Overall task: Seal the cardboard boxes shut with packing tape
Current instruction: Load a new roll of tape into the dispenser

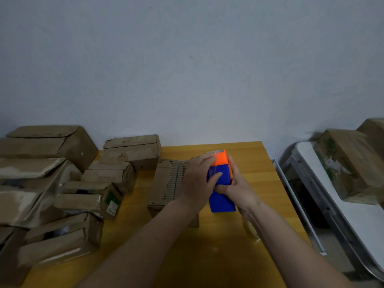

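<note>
Just right of the frame's centre, on the yellow table (pixel 255 163), a blue and orange box (pixel 221 183) is held between both hands. The left hand (pixel 196 183) is laid over its top, fingers nearly straight and pressed flat along what appears to be a strip of clear tape; the right hand (pixel 239 183) is curled round the box's right edge, thumb across the top. A corrugated cardboard box (pixel 166 183) lies just left, partly hidden by the left forearm. A roll of clear tape (pixel 250 229) can be made out faintly beneath the right forearm. The small box is judged light and fairly stiff, its glossy faces likely slippery, so it is best gripped by opposite side edges while tape is smoothed down. Taped cardboard boxes (pixel 52 183) are piled at the left.
</note>
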Motion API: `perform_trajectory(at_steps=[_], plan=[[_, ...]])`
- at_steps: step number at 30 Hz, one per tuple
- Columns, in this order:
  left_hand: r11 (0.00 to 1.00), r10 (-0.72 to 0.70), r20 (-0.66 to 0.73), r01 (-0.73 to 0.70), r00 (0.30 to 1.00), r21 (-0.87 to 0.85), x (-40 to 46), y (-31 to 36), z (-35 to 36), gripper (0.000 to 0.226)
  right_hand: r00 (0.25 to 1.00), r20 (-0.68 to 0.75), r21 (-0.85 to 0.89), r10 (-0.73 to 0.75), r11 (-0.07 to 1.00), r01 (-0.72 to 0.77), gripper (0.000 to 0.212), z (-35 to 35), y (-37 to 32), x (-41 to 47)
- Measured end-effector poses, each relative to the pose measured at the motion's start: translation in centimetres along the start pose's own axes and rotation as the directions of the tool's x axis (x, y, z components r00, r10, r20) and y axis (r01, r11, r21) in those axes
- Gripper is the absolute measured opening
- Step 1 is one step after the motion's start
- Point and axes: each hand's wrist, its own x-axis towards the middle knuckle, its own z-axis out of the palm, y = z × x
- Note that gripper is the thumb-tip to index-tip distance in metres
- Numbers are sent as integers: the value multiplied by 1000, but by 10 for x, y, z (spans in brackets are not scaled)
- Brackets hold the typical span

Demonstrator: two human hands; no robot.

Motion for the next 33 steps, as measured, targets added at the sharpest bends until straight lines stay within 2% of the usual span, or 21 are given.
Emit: perform_trajectory(at_steps=[3,5,10,13,14,17,19,22,29,33], plan=[[992,-109,-43,106,993,-75,3,6,3,36,1000,-18,-12,13,1000,-13,102,-5,0,-2],[986,-162,-48,160,986,-40,3,8,4,31,997,-72,-32,36,999,-38,98,-7,4,-2],[983,-110,-144,130,983,132,0,6,3,10,978,-165,40,125,992,-120,66,-6,20,-6],[985,-156,-72,161,985,61,-9,14,3,36,966,-182,117,186,979,-166,33,-8,29,-14],[987,-157,-29,157,987,31,-14,15,4,41,962,-188,138,199,975,-175,29,-9,33,-16],[990,-135,142,138,981,-16,-24,7,8,44,948,-219,160,231,967,-199,32,-9,42,-23],[993,-105,183,114,978,-38,-25,-3,10,40,946,-230,131,227,971,-201,39,-2,41,-24],[992,-76,97,86,992,-96,-19,-20,8,37,942,-257,79,215,976,-202,49,14,36,-19],[951,-97,58,109,994,-288,16,-53,-17,9,947,-295,-100,128,981,-164,30,37,13,-7],[935,-65,39,74,997,-346,29,-61,-36,8,949,-312,-178,34,980,-94,37,47,-1,-1]])
